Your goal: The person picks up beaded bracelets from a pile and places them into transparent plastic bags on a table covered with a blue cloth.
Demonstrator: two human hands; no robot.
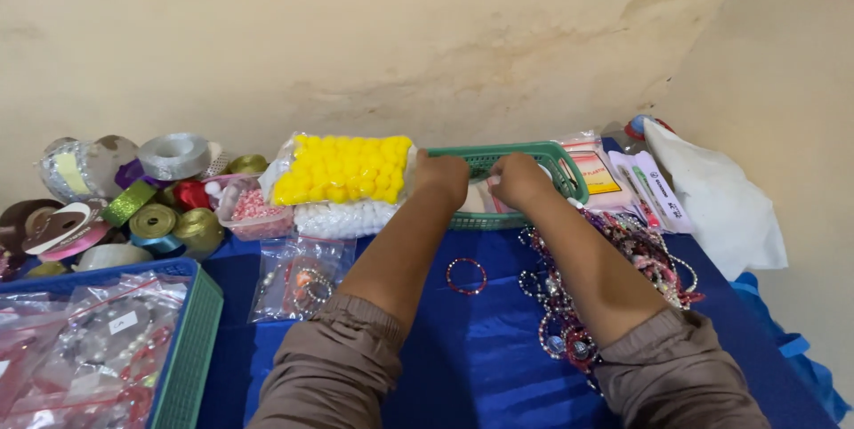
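Both arms stretch forward, left hand [442, 175] and right hand [519, 178] inside green basket [569, 171].

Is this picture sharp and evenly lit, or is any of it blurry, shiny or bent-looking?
Head view: soft, even light with faint shadows; the left hand and right hand at the green basket look slightly soft; small glare on the clear bead bags; the edges look a little stretched by the wide lens.
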